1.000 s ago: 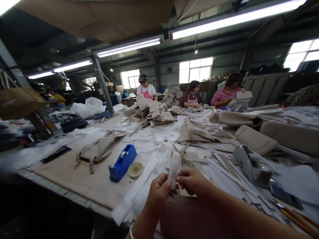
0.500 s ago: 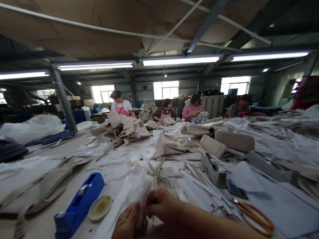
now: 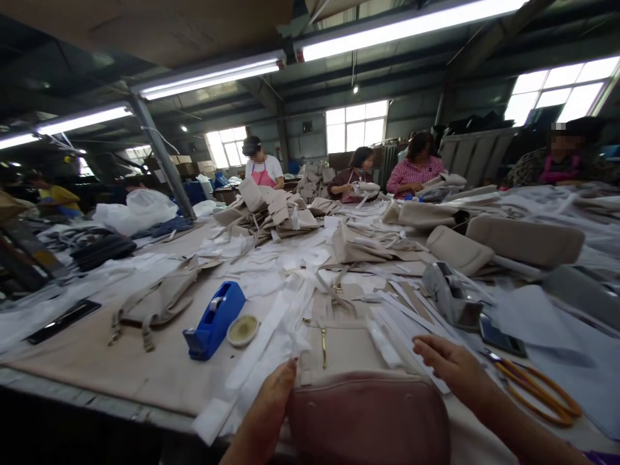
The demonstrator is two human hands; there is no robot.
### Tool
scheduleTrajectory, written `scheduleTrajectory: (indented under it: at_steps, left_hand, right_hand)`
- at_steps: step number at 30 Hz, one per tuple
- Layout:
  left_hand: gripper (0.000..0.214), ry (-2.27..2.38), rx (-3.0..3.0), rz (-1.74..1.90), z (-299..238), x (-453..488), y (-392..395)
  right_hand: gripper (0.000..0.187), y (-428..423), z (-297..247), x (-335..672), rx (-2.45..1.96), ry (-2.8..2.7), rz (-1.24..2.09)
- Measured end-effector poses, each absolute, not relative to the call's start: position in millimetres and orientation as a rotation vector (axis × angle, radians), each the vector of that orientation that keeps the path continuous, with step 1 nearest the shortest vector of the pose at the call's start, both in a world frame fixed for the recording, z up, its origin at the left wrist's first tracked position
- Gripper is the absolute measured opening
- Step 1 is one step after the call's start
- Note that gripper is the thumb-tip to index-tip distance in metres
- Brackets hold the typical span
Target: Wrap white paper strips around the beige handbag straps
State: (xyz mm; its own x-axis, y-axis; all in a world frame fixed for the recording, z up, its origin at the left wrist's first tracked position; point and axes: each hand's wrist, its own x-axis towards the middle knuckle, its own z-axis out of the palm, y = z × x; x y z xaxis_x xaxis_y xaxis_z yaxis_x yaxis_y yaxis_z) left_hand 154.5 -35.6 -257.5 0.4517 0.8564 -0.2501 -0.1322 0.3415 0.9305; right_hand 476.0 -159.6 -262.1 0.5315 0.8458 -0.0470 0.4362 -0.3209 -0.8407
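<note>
A handbag [image 3: 368, 420] with a brownish-mauve flap lies in front of me at the near edge of the table. Its beige upper panel [image 3: 346, 352] carries a gold zipper pull [image 3: 324, 349]. Along the bag's left side rests my left hand [image 3: 266, 410], fingers stretched out, some of them hidden. To the right, my right hand [image 3: 443, 365] is raised with its fingers extended and holds nothing. A narrow white wrapped piece [image 3: 385, 342] lies between the panel and that hand.
On the left stand a blue tape dispenser [image 3: 216, 320] and a round dish [image 3: 243, 330]. Orange-handled scissors [image 3: 537, 391], a phone [image 3: 502, 336] and a grey dispenser [image 3: 450, 297] are on the right. Beige bag parts [image 3: 276, 213] pile up before several co-workers.
Both hands were together on a white rolled piece; they have let go and moved apart. The mauve-flapped handbag now shows between them. My view has turned left and down.
</note>
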Motion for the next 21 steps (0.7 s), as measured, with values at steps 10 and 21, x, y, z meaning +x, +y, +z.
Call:
scheduleTrajectory:
  at_steps: [10,21]
  left_hand:
    - [0.038,0.856,0.899,0.706,-238.8,176.4,-35.8]
    - [0.045,1.212,1.585,0.686,-227.5,187.3,56.3]
  right_hand:
    - [0.045,-164.2,-259.6,454.6,-1.693,-0.954,0.928]
    - [0.037,-123.6,-246.3,481.1,-1.814,-1.262,0.726]
